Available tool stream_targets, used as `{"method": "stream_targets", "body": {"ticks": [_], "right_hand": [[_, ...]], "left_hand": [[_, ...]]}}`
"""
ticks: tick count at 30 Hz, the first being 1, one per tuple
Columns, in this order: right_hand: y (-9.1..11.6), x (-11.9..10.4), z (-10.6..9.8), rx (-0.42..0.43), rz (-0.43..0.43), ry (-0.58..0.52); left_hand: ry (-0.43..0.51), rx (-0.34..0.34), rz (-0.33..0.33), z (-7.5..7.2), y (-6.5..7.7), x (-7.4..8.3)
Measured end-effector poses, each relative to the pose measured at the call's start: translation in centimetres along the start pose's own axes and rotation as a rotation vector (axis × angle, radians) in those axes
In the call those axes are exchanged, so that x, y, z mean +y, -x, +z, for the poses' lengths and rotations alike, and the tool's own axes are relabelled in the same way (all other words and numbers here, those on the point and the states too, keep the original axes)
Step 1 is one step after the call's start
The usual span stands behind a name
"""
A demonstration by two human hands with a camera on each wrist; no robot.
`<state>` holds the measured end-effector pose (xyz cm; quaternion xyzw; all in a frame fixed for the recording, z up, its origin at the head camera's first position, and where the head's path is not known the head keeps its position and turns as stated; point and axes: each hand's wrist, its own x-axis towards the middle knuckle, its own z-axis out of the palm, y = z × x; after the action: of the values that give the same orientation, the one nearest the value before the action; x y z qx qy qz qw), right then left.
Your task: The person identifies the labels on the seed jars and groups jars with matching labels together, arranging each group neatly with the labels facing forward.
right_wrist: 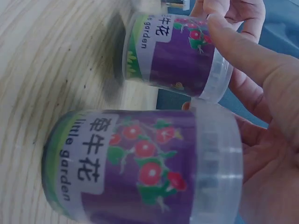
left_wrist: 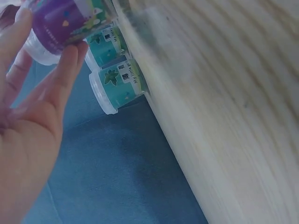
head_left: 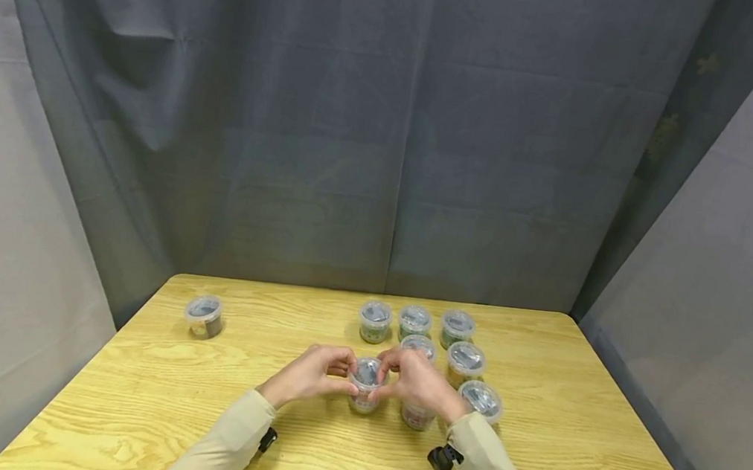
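Between my two hands, in the front middle of the table, stands a small clear-lidded plastic cup (head_left: 367, 372) with a purple label showing red flowers and the words "little garden". My left hand (head_left: 312, 376) grips its left side with thumb and fingertips near the lid. On the opposite side my right hand (head_left: 419, 380) pinches the same cup, its thumb against the purple wall in the right wrist view. Just beside it, partly under my right hand in the head view, is a matching purple cup (right_wrist: 140, 163), upright with its lid on.
Behind my hands three lidded cups stand in a row, one of them a green-labelled cup (head_left: 375, 321). More lidded cups, such as this one (head_left: 481, 399), stand to the right. A lone cup (head_left: 204, 317) sits at the table's far left. Grey curtains (head_left: 303, 146) surround the wooden table (head_left: 133, 408).
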<state>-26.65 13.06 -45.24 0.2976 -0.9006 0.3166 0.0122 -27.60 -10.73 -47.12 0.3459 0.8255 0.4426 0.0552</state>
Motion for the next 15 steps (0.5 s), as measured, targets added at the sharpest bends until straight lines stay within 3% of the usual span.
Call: {"method": "stream_targets", "body": {"ticks": [7,15], "right_hand": [[0.07,-0.12,0.27,-0.076,0.019,0.023],[0.16,-0.07,0.11,-0.093,-0.029,0.062]], "left_hand": [[-0.004,-0.056,-0.017,0.10,0.22,0.20],[-0.011,-0.058,-0.020,0.35,0.28,0.05]]}}
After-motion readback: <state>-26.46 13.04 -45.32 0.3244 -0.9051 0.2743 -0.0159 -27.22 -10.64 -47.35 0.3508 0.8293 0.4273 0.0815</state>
